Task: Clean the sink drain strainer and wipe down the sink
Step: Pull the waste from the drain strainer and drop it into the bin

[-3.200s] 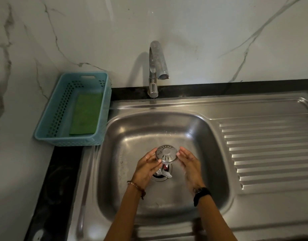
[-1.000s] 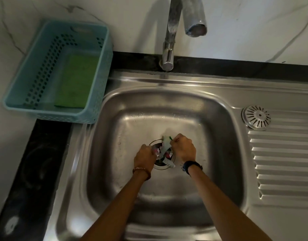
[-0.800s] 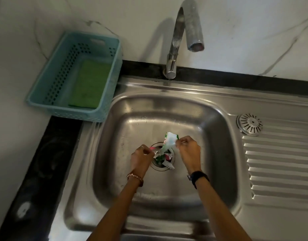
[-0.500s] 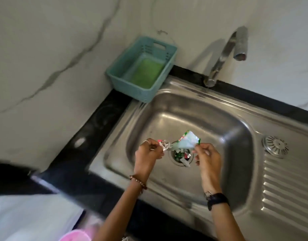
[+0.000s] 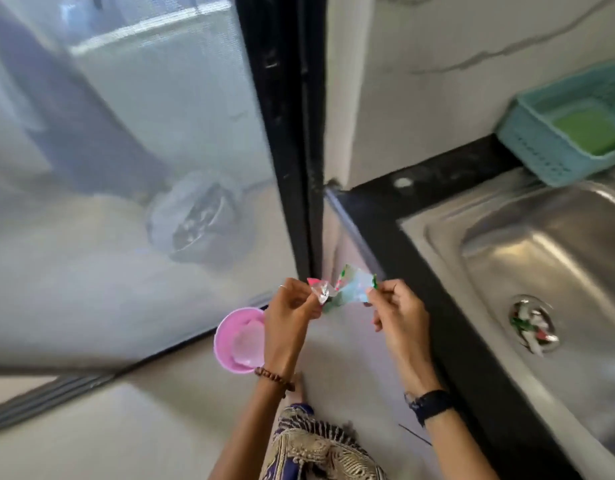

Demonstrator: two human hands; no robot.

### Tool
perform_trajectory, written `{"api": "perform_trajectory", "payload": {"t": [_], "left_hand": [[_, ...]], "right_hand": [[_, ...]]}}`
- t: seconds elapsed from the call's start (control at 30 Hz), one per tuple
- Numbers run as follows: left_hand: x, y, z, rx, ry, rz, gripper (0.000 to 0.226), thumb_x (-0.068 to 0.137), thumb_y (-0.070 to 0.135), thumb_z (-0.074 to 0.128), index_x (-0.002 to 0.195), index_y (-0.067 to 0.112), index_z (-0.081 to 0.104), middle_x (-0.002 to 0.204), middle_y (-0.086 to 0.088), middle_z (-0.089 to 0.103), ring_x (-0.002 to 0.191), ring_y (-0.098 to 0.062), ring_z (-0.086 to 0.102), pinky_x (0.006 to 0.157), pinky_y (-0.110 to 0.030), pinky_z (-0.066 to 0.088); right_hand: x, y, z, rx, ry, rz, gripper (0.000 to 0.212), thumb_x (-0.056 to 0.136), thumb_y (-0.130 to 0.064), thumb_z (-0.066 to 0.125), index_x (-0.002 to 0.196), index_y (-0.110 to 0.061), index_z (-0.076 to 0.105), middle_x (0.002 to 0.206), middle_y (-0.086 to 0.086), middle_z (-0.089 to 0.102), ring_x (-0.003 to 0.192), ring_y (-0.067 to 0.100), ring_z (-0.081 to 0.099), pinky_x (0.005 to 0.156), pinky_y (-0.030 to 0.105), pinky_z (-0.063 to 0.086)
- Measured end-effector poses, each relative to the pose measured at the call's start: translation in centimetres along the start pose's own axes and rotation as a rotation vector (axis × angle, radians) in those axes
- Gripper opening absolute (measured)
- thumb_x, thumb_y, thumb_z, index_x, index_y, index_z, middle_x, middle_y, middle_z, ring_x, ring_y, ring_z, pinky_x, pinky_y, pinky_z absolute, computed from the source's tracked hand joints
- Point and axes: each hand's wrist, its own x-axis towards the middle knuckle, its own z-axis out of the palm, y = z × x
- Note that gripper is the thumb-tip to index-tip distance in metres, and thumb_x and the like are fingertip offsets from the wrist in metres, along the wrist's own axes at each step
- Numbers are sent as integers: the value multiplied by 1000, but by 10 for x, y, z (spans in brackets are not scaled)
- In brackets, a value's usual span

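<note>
My patterned garment [image 5: 320, 452] sits at the bottom of the view, and both my forearms reach up from it over the pale floor [image 5: 126, 427], away from the counter. My left hand [image 5: 288, 315], beaded bracelet [image 5: 275, 377] at the wrist, is raised with fingers curled in, thumb and forefinger pinched tight on a crumpled silvery scrap with a pink tip [image 5: 319, 291]. My right hand [image 5: 399, 315], black watch [image 5: 431, 403] on the wrist, is curled the same way and pinches the edge of a pale blue-green wrapper [image 5: 354, 285]; the two pieces meet between my hands. Beneath my left hand stands a pink bin [image 5: 230, 341] on the floor. To the right, in the steel sink [image 5: 528, 244], the open drain [image 5: 533, 327] holds more bits of coloured litter. Farther back, a teal basket [image 5: 538, 147] with a green scrub pad [image 5: 590, 129] rests on the black counter [image 5: 437, 181], beside the marbled wall [image 5: 437, 81].
</note>
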Motion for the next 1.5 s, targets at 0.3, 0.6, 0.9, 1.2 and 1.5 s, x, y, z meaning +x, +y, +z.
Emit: {"api": "perform_trajectory", "payload": {"t": [0.3,0.6,0.9,1.2,1.5], "left_hand": [[49,-156,-122,98,286,-257,38,83,5,60,111,20,40,84,-15,68,70,-23,69,58,-17,54],[166,-389,-184,250,288,-511,13,80,-4,56,91,0,61,77,-19,68,76,-34,66,75,-46,57],[230,-508,-181,290,-39,-544,43,95,3,38,136,14,42,123,-6,52,87,-33,63,56,-22,54],[197,-370,-168,-180,96,-592,16,91,10,48,84,7,61,65,-6,65,42,-8,57,40,-17,46],[117,-74,-80,-605,-367,-562,30,84,14,37,55,13,44,39,3,42,31,-8,36,42,-22,32]], "right_hand": [[21,118,167,-198,-374,204,19,86,-10,63,71,-19,56,66,-2,60,41,0,53,43,15,47],[79,341,317,-383,-482,344,5,85,-2,59,84,-6,59,76,3,64,65,17,68,66,28,58],[103,473,361,-473,-464,480,25,83,0,57,108,4,59,106,22,66,98,35,63,89,47,52],[78,331,322,14,-293,592,15,90,-4,48,92,-5,63,67,7,60,51,15,56,45,21,51],[38,51,187,314,-187,307,23,90,-5,45,74,-14,60,49,-2,50,40,9,46,36,16,35]]}}
